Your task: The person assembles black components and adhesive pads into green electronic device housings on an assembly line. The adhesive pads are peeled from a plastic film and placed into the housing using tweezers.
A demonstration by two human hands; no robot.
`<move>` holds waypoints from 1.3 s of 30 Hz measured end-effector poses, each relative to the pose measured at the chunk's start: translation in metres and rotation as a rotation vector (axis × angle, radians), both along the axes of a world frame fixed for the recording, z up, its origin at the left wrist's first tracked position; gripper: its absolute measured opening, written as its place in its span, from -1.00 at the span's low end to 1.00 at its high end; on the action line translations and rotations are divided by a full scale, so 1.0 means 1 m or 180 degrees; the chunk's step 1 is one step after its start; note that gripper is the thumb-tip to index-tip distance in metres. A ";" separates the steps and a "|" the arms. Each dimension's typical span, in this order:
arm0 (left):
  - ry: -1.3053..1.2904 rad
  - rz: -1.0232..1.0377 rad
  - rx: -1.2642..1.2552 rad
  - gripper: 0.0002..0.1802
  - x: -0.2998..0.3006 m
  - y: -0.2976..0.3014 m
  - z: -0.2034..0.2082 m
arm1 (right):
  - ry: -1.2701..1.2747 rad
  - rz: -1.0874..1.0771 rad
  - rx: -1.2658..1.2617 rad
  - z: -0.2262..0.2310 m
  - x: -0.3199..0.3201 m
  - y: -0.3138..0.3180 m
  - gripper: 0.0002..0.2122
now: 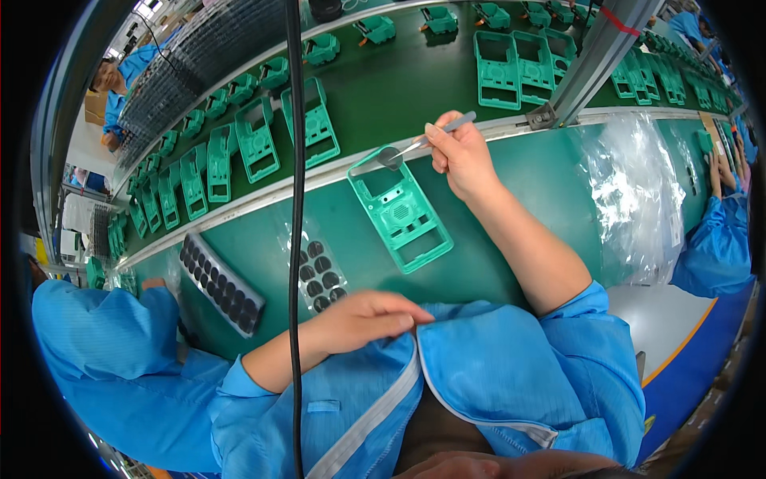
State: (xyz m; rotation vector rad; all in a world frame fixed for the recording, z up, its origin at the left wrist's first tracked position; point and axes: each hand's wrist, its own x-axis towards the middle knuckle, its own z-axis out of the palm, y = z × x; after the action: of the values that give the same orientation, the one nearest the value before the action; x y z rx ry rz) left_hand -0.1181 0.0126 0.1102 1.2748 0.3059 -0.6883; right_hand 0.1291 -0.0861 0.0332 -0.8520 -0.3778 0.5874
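My right hand (463,156) is closed round grey-handled tweezers (455,122). At their tip is a dark round disc (389,157), over the far end of a green plastic housing (401,214). This housing lies on the green bench with rectangular openings, a round speaker grille and small holes facing up. Close to my body, my left hand (363,321) has its thumb and forefinger together at the front edge of my blue jacket (495,343). A clear sheet of black round discs (319,275) lies beyond that hand, left of the housing.
A longer strip of black discs (219,286) lies farther left. Clear plastic bags (638,199) cover the right bench. Beyond a metal rail, a dark green belt (399,76) carries several green housings. A black cable (295,239) hangs in front; a metal post (598,64) rises at right. Co-workers sit at both sides.
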 end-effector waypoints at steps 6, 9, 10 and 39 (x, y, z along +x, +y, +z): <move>-0.2027 0.1064 0.2993 -0.37 0.026 -0.004 -0.044 | -0.1200 0.0807 -0.1034 0.037 -0.005 -0.017 -0.87; -0.2309 0.1144 0.3674 -0.16 0.046 -0.008 -0.061 | -0.1544 0.0939 -0.1385 0.036 0.004 -0.019 -0.86; -0.2310 0.1111 0.3915 -0.07 0.052 -0.008 -0.064 | -0.1535 0.0961 -0.1440 0.035 0.007 -0.019 -0.86; -0.2740 0.0705 0.3739 -0.55 0.050 0.027 -0.071 | -0.1201 0.0784 -0.1864 0.022 -0.016 -0.020 -0.82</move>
State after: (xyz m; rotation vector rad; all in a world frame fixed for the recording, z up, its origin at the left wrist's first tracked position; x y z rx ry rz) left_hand -0.0677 0.0394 0.0391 2.4539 0.1053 0.3803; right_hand 0.1131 -0.1058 0.0552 -1.5023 -0.6767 0.7831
